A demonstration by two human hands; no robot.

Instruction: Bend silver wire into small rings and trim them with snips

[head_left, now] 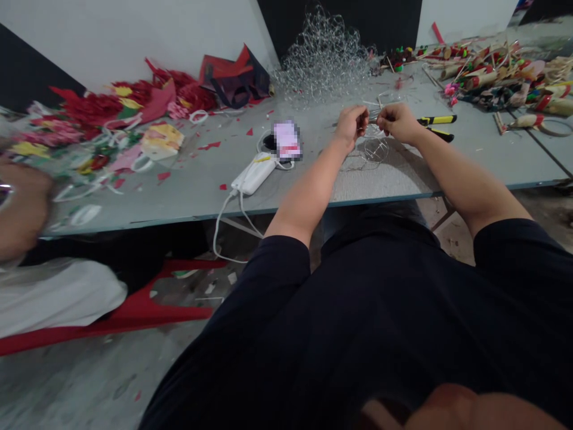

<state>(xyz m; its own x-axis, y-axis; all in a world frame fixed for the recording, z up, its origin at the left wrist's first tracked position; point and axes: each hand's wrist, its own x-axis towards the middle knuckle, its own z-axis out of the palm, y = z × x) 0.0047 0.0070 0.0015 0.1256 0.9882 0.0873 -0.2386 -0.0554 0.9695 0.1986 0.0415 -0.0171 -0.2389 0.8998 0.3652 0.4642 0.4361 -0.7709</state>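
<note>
My left hand (351,126) and my right hand (398,123) are close together above the table, fingers closed. Between them runs a thin piece of wire (373,120), pinched from both sides. Just below, a round wire frame (376,149) hangs or rests near the tabletop; I cannot tell whether it joins the held wire. Beside my right wrist lie pliers with yellow and black handles (437,120), partly hidden by that hand. Behind my hands rises a big tangled heap of shiny bent wire (324,57).
A phone (287,140) and a white power strip (254,173) with cords lie left of my arms. Red artificial flowers (134,98) and paper scraps spread farther left, near another person's arm (22,206). Wooden pieces with red bands (481,79) crowd the right side.
</note>
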